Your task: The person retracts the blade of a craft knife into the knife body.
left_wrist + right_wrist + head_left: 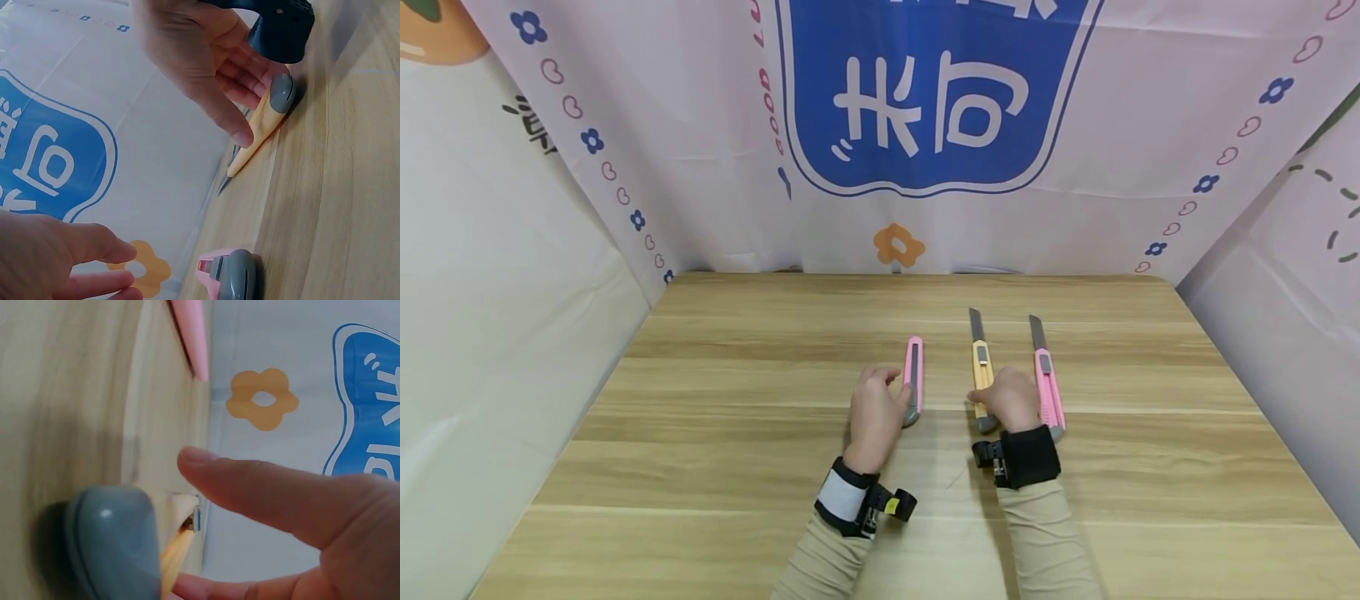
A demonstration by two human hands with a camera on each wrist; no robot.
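Observation:
Three box cutters lie on the table with their grey ends toward me. The left pink box cutter (914,362) shows no blade past its tip. Blades stick out from the yellow box cutter (980,375) and the right pink box cutter (1049,396). Beside the left pink one is my left hand (876,417); in the left wrist view its fingers extend loosely, holding nothing. My right hand (1013,400) hovers around the yellow cutter's handle, thumb stretched across it. The right wrist view shows a gap between that thumb and the yellow cutter's grey end (115,544).
The wooden table (700,433) ends at a hanging white cloth (700,200) with a blue sign and an orange flower. More cloth hangs at the left and right sides. Each wrist wears a black band with a small camera.

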